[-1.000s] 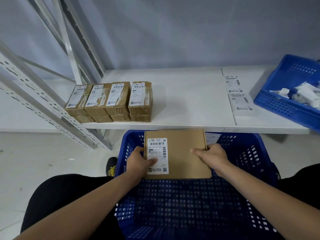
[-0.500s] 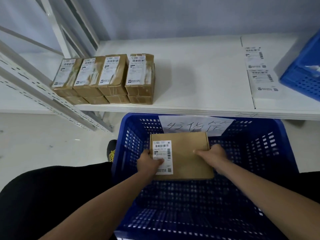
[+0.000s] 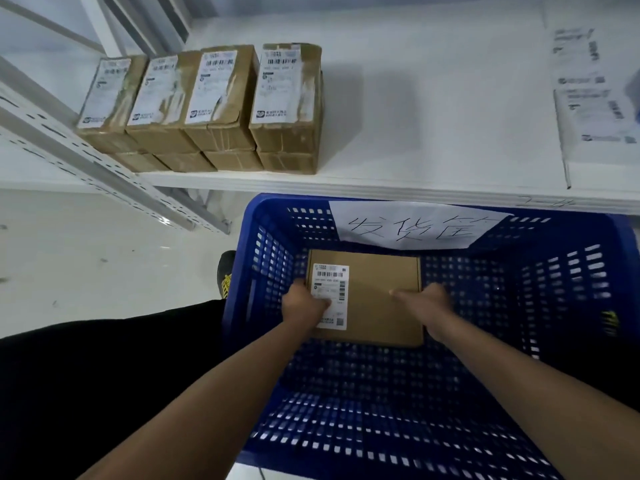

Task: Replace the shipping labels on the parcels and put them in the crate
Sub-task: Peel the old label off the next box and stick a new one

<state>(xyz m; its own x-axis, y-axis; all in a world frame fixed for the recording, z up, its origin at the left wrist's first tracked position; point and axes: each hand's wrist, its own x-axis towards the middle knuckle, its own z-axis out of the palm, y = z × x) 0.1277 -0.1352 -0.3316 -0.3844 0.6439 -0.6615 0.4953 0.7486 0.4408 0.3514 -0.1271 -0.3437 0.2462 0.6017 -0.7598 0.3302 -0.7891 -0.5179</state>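
A flat brown parcel (image 3: 377, 299) with a white shipping label (image 3: 330, 294) on its left side lies low inside the blue crate (image 3: 263, 258), near the crate's far wall. My left hand (image 3: 303, 304) grips the parcel's left edge, thumb on the label. My right hand (image 3: 427, 299) holds the right edge, thumb lying across the top. Several taped brown parcels (image 3: 207, 105) with worn labels stand in a row, stacked two high, on the white shelf (image 3: 433, 133).
A handwritten paper sign (image 3: 415, 225) hangs on the crate's far wall. Loose label sheets (image 3: 592, 88) lie at the shelf's right end. A perforated metal rack brace (image 3: 86, 161) slants down on the left. My dark-clothed legs flank the crate.
Both hands have lowered the parcel from rim height deep into the crate. The view has tilted down and closer, and the second blue bin at right has left the frame.
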